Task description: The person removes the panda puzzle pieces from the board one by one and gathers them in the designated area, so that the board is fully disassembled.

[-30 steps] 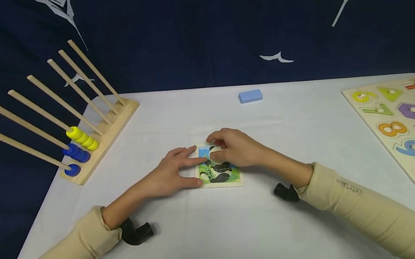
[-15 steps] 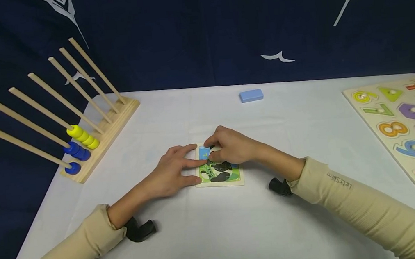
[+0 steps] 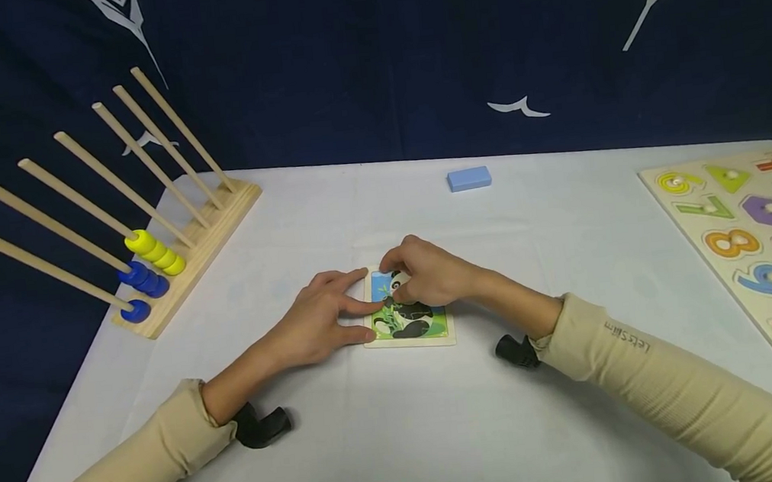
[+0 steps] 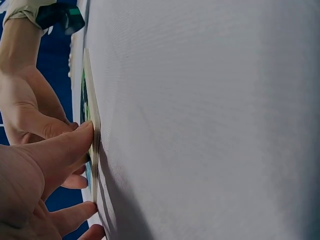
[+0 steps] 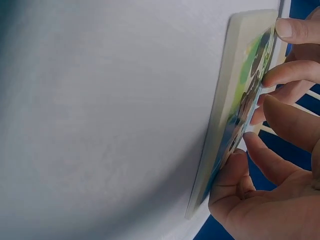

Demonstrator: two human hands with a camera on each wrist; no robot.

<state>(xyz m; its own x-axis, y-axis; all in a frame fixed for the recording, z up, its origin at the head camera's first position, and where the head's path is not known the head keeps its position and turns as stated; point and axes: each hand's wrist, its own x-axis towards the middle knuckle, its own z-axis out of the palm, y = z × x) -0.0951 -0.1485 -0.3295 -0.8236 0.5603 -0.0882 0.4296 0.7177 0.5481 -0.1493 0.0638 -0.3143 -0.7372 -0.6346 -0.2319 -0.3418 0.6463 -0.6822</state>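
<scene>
Both hands meet over the puzzle (image 3: pixel 413 343) at the centre of the frame, and we see it lying face up on the table (image 3: pixel 403 438). Our left hand (image 3: pixel 313 320) is spread wide, its fingers and thumb reaching over the puzzle's left side. Our right hand (image 3: pixel 440 271) is bent narrow above the picture's upper part, index finger and thumb curled with a small gap between them; we cannot tell whether they pinch a piece or only press.

What could go wrong, as we judge it, is a slip: if we push sideways with the right hand while the left bears too lightly, the thin board may skate on the cloth or swing askew. Pressing hard near the top could also tip the board or pop a piece up, and the left fingertips lying over the picture might catch on one.

As for direction, the panda (image 3: pixel 412 323) sits with its head toward the top of the frame and its feet toward the bottom. The outline looks nearly square and the slanted view foreshortens it, so we cannot settle a long axis.
</scene>
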